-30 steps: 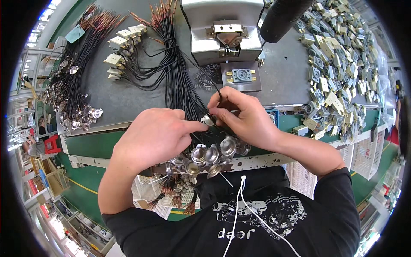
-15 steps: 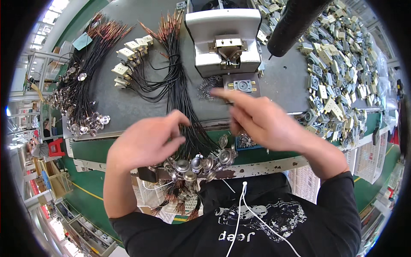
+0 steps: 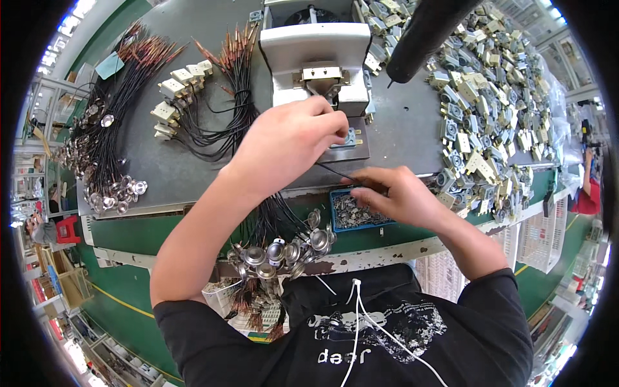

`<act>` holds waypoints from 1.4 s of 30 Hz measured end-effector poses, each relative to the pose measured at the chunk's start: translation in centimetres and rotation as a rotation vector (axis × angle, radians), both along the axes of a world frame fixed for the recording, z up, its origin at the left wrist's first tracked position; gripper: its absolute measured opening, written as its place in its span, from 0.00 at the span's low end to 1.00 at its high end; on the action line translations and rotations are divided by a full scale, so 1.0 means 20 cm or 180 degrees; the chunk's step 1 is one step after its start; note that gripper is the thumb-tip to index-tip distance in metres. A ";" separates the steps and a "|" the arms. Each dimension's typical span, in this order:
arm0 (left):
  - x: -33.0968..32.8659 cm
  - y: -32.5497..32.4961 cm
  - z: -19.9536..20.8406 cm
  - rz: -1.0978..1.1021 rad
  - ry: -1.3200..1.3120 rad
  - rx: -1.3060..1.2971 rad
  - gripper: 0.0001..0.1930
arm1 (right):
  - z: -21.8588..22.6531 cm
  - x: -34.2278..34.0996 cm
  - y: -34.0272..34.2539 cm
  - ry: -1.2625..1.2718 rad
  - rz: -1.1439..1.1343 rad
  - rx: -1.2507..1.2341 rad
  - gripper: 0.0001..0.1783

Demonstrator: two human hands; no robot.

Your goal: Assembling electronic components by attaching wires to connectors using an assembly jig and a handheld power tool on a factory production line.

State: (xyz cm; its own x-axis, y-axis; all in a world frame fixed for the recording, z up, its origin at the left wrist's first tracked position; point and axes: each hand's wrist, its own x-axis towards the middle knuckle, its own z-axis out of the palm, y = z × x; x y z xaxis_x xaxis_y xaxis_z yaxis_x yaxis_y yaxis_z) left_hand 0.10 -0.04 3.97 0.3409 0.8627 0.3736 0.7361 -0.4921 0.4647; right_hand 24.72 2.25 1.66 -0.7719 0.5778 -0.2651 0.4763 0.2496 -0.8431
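Observation:
My left hand (image 3: 290,138) is closed, its bent fingers in front of the white bench machine (image 3: 316,40). Whatever is between those fingertips is hidden. Partly behind them, a grey and cream connector block (image 3: 352,137) lies on a metal plate (image 3: 361,153). My right hand (image 3: 406,197) pinches a thin black wire (image 3: 334,170) that runs up toward the left hand. Under my left forearm passes a bundle of black wires (image 3: 242,109) with copper-coloured ends; round metal caps (image 3: 256,255) hang at its near end over the bench edge.
A blue tray (image 3: 333,216) of small metal parts sits below my right hand. Many connector blocks (image 3: 474,97) are heaped at the right. Cream connectors (image 3: 173,89) and another wire bundle (image 3: 132,77) lie at the left. A black cylinder (image 3: 429,39) slants over the bench.
My left hand has moved up and right to the machine's front. The right hand has drawn back from the springs toward me and now pinches the wire. The view has shifted slightly.

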 end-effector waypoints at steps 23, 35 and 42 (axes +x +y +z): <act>0.04 -0.10 0.07 -0.0765 0.0133 -0.0716 0.12 | 0.18 0.08 0.10 0.0217 -0.0053 -0.0110 0.22; -0.10 -0.15 0.20 -0.0295 0.0191 -0.1221 0.06 | 0.02 0.00 0.10 0.1477 -0.0662 -0.0792 0.19; -0.12 -0.16 0.24 -0.0183 0.0323 -0.0794 0.07 | 0.08 -0.06 0.14 0.1477 -0.0741 -0.2038 0.23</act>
State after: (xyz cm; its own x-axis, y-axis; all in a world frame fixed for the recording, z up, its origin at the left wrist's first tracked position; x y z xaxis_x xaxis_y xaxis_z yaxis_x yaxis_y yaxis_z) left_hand -2.38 -3.24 8.79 0.4168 0.9019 0.1134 0.7592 -0.4140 0.5021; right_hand 23.57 5.00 3.19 -0.7632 0.5819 -0.2809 0.0245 -0.4083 -0.9125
